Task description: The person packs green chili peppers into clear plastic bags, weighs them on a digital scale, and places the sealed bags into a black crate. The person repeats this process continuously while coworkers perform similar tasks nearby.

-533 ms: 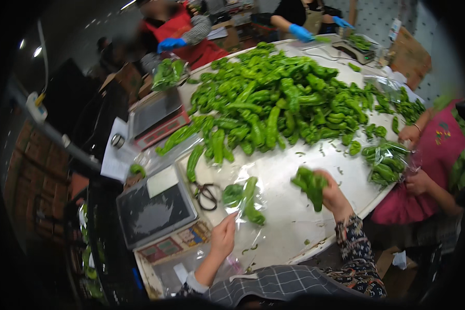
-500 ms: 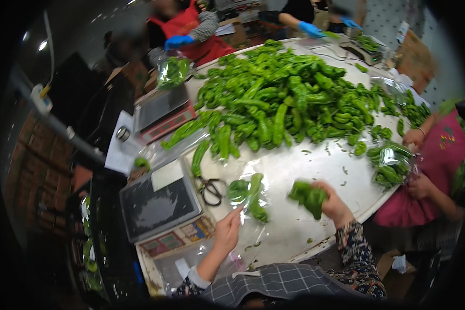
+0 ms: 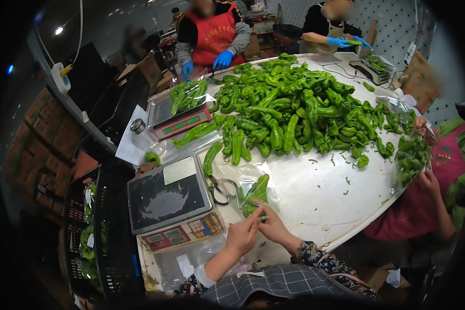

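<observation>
A clear plastic bag (image 3: 272,182) with green peppers (image 3: 259,191) in it lies on the white table in front of me. My left hand (image 3: 242,236) pinches the near edge of the bag, its fingers pressed together. Close against it, my right hand (image 3: 275,227) is closed at the same edge; its fingertips are partly hidden. Black-handled scissors (image 3: 222,192) lie just left of the bag, beside a single long pepper (image 3: 210,157). A large heap of green peppers (image 3: 289,111) covers the far half of the table.
A weighing scale (image 3: 168,199) stands at my left, with a red scale (image 3: 183,124) bearing a bagged portion beyond it. The white table (image 3: 320,206) carries stem scraps. Co-workers stand at the far side and right, one holding a filled bag (image 3: 411,160). Black crates (image 3: 116,243) sit lower left.
My right hand has moved left with its peppers to the bag, beside my left hand. A co-worker's bag now rests on the red scale. The view has shifted slightly.
</observation>
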A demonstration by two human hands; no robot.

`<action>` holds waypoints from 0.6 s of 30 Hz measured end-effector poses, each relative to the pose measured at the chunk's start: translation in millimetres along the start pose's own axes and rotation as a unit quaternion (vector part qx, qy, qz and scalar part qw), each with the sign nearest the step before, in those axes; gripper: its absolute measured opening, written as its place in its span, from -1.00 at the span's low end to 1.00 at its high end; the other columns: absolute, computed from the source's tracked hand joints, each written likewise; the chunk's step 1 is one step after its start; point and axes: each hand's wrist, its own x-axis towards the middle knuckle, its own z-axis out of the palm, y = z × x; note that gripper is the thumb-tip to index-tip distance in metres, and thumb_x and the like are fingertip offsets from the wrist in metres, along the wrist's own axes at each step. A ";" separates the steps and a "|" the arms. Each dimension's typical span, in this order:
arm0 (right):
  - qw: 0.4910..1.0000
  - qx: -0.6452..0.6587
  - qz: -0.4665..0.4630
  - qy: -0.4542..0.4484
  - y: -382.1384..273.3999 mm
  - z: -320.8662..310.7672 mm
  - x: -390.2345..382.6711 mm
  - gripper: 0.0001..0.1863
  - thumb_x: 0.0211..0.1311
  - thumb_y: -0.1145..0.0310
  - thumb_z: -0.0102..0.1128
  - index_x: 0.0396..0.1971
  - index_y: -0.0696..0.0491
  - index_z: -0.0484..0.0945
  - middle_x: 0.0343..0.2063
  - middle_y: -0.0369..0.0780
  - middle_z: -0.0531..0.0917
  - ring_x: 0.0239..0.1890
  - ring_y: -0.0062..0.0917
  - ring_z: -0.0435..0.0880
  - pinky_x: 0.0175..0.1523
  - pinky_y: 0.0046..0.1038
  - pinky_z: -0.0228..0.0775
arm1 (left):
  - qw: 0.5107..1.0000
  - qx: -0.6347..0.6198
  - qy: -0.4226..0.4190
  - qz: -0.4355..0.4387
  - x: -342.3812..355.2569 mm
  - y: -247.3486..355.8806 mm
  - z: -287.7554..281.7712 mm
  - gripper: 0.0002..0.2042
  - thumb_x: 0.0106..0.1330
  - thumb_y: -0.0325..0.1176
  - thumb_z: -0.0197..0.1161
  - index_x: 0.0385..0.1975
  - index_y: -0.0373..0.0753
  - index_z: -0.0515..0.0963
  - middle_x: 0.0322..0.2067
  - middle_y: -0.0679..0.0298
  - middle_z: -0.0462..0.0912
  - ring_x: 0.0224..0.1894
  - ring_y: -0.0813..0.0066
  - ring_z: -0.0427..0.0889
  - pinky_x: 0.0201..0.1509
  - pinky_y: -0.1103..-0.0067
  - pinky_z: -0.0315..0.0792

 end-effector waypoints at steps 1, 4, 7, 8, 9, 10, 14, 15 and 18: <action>0.997 -0.053 -0.037 0.035 -4.9 -2.7 11.8 -0.37 -0.02 0.37 0.24 0.10 0.09 0.22 0.01 0.01 0.37 0.01 -0.23 0.41 0.04 -0.37 0.28 | 0.997 0.003 0.032 0.064 -1.9 -5.8 2.7 -0.70 0.27 -0.38 0.04 0.00 -0.17 0.43 -0.37 0.01 0.59 -0.41 0.30 0.64 -0.39 0.59 0.43; 0.967 -0.185 -0.148 0.095 -9.2 -2.1 47.0 -0.34 -0.07 0.38 0.25 0.11 0.04 0.23 0.07 0.02 0.29 0.05 -0.17 0.35 0.05 -0.36 0.25 | 0.995 -0.019 0.013 0.101 -9.3 1.6 -0.1 -0.70 0.26 -0.40 0.04 0.00 -0.18 0.44 -0.34 0.01 0.59 -0.37 0.27 0.64 -0.37 0.60 0.43; 0.924 -0.337 -0.183 0.004 -3.4 12.8 62.8 -0.33 -0.12 0.34 0.24 0.10 -0.01 0.25 0.11 0.02 0.23 0.13 -0.12 0.26 0.07 -0.35 0.23 | 0.996 -0.053 0.022 0.072 -9.9 -4.5 1.9 -0.71 0.27 -0.38 0.04 -0.02 -0.27 0.43 -0.31 0.06 0.61 -0.36 0.38 0.64 -0.34 0.61 0.44; 0.904 -0.385 -0.182 -0.019 -1.9 17.4 58.2 -0.31 -0.11 0.33 0.23 0.13 -0.02 0.22 0.12 0.03 0.23 0.14 -0.11 0.24 0.09 -0.32 0.21 | 0.995 -0.058 0.036 0.068 -12.5 -11.1 3.2 -0.71 0.28 -0.37 0.03 -0.02 -0.28 0.43 -0.30 0.08 0.61 -0.36 0.41 0.63 -0.33 0.60 0.43; 0.882 -0.432 -0.180 -0.044 -0.8 21.9 51.4 -0.29 -0.10 0.32 0.22 0.15 -0.02 0.20 0.12 0.04 0.22 0.14 -0.09 0.23 0.11 -0.29 0.19 | 0.996 -0.067 0.046 0.048 -16.1 -15.1 1.8 -0.71 0.28 -0.38 0.02 -0.02 -0.26 0.44 -0.28 0.08 0.61 -0.34 0.41 0.63 -0.31 0.61 0.44; 0.857 -0.478 -0.179 -0.069 -4.2 26.1 47.6 -0.27 -0.09 0.31 0.21 0.18 -0.03 0.17 0.13 0.04 0.21 0.15 -0.07 0.21 0.13 -0.25 0.17 | 0.995 -0.074 0.059 0.027 -19.1 -20.1 -2.3 -0.72 0.29 -0.38 0.01 -0.03 -0.24 0.45 -0.26 0.08 0.60 -0.32 0.41 0.63 -0.29 0.61 0.44; 0.883 -0.215 -0.078 -0.409 -60.4 -18.9 30.4 -0.45 0.09 0.26 0.13 0.12 0.04 0.27 -0.03 -0.05 0.47 -0.01 -0.29 0.47 0.03 -0.38 0.30 | 0.985 -0.116 0.082 -0.093 -27.4 -34.9 -16.3 -0.73 0.30 -0.38 0.00 -0.04 -0.25 0.46 -0.29 0.14 0.61 -0.31 0.53 0.59 -0.28 0.63 0.42; 0.884 -0.138 -0.057 -0.442 -64.5 -33.1 33.6 -0.51 0.11 0.26 0.12 0.07 0.06 0.33 -0.09 -0.08 0.51 -0.07 -0.35 0.51 -0.01 -0.42 0.33 | 0.982 -0.116 0.074 -0.133 -28.5 -36.5 -20.3 -0.73 0.30 -0.37 0.01 -0.04 -0.26 0.47 -0.35 0.19 0.63 -0.36 0.60 0.56 -0.30 0.65 0.40; 0.921 0.037 -0.084 -0.378 -86.8 -61.6 63.0 -0.68 0.13 0.28 0.15 -0.15 0.12 0.53 -0.30 -0.18 0.64 -0.26 -0.58 0.59 -0.17 -0.57 0.42 | 0.979 -0.146 0.109 -0.092 -38.2 -49.9 -14.6 -0.73 0.29 -0.38 0.02 -0.04 -0.25 0.47 -0.57 0.33 0.52 -0.54 0.70 0.40 -0.43 0.70 0.31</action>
